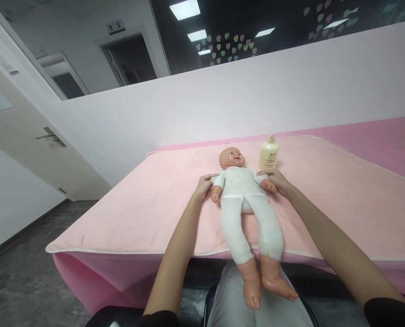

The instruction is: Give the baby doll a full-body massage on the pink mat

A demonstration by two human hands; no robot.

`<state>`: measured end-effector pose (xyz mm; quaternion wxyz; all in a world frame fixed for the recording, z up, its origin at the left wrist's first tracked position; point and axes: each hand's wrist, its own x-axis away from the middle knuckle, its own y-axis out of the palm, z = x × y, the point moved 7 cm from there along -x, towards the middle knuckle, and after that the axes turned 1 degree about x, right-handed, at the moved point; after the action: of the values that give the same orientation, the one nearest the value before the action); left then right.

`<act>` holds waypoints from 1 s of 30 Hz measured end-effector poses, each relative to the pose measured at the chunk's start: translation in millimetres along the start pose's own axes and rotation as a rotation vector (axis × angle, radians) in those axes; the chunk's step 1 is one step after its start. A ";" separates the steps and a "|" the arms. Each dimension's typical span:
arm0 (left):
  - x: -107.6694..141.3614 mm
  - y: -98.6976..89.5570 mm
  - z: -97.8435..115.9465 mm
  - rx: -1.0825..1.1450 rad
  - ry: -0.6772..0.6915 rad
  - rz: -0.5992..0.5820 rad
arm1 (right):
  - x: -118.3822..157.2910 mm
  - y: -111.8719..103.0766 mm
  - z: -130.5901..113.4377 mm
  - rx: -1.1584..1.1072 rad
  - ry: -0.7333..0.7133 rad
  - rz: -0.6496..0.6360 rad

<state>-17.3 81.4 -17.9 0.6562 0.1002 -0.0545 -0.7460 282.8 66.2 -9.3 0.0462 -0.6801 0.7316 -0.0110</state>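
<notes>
A baby doll (245,181) in a white suit lies on its back on the pink mat (175,181), its bare feet hanging past the near edge over my lap. On the image's left side, my left hand (204,185) has its fingers closed over the doll's sleeved arm; the thumb is hard to see. My right hand (278,180) grips the opposite arm, fingers across the sleeve near the doll's hand. Both arms of the doll rest slightly out from its body. Just beyond my right hand stands an upright pump bottle (269,153) of pale yellow liquid.
The mat lies on a table with a pink cover (121,272) that hangs down in front. A white wall (223,104) with a dark window (274,32) above runs along the back. A closed door (46,127) is at the left.
</notes>
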 end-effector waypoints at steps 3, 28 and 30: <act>0.4 2.2 2.5 -0.008 0.026 -0.006 | -0.6 2.4 1.9 0.001 -0.012 -0.059; -6.8 -3.9 -4.6 -0.158 0.020 0.183 | 1.5 10.3 -3.6 0.213 -0.015 -0.023; -2.8 -0.5 -0.2 -0.096 0.009 0.109 | 2.2 9.0 -3.3 0.179 -0.001 -0.042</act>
<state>-17.4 84.3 -17.9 0.7001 0.0689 -0.0208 -0.7104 273.4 64.5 -6.8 0.1070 -0.6883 0.7133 -0.0770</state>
